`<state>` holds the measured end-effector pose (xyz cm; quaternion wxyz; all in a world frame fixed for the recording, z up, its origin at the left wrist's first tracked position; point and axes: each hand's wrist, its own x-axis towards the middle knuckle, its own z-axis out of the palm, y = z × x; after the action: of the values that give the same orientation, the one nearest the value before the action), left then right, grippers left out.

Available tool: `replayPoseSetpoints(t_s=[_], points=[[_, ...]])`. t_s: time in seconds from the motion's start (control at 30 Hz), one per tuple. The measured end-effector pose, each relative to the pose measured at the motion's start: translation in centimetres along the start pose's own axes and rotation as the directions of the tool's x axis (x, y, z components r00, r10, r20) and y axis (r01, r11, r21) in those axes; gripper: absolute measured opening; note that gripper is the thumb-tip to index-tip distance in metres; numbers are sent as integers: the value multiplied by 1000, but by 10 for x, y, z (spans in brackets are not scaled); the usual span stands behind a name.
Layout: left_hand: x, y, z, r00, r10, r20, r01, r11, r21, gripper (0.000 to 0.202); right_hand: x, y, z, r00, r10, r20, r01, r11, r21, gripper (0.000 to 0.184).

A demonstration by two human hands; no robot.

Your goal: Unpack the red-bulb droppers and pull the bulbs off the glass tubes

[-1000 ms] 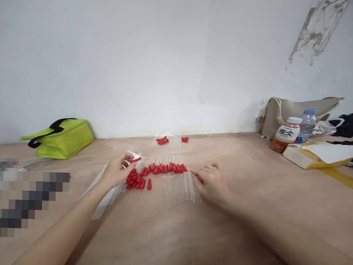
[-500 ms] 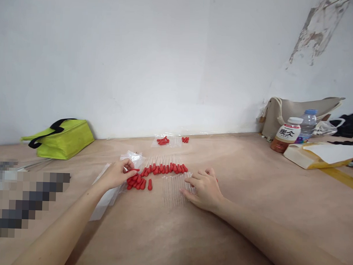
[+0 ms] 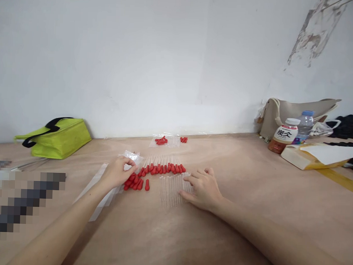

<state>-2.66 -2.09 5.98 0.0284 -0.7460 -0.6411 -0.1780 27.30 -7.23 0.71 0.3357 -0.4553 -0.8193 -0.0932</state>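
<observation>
A heap of loose red rubber bulbs [image 3: 135, 182] lies on the tan table [image 3: 173, 233]. My left hand [image 3: 116, 171] rests at the heap's left edge, fingers curled in a pinch over the bulbs; what it pinches is hidden. Behind the heap runs a row of glass droppers with red bulbs fitted [image 3: 162, 167]. A bunch of bare clear glass tubes [image 3: 173, 188] lies in front of that row. My right hand [image 3: 202, 186] lies on the right end of the tubes, fingers spread and flat. A crumpled clear plastic bag [image 3: 132, 157] sits just behind my left hand.
Clear bags with more red bulbs [image 3: 164, 140] lie by the wall. A lime-green bag [image 3: 56, 138] stands at the back left. At the back right are a beige tote [image 3: 295, 111], two bottles [image 3: 283, 135] and a yellow-edged box with paper [image 3: 314, 154]. Flat plastic strips [image 3: 100, 195] lie under my left forearm.
My left hand came down from holding a red bulb in the air to the heap. My right hand shifted left from the tubes' right end and flattened onto them.
</observation>
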Motion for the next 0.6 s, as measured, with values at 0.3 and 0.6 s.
replayPoseSetpoints(t_s=[0.3, 0.6], points=[[44, 26, 22, 947, -246, 205, 175, 934, 311, 35, -23, 29, -26, 994, 80, -75, -85, 993, -77, 17], [66, 28, 32, 913, -261, 312, 201, 956, 211, 22, -36, 42, -22, 972, 209, -105, -208, 978, 15, 12]])
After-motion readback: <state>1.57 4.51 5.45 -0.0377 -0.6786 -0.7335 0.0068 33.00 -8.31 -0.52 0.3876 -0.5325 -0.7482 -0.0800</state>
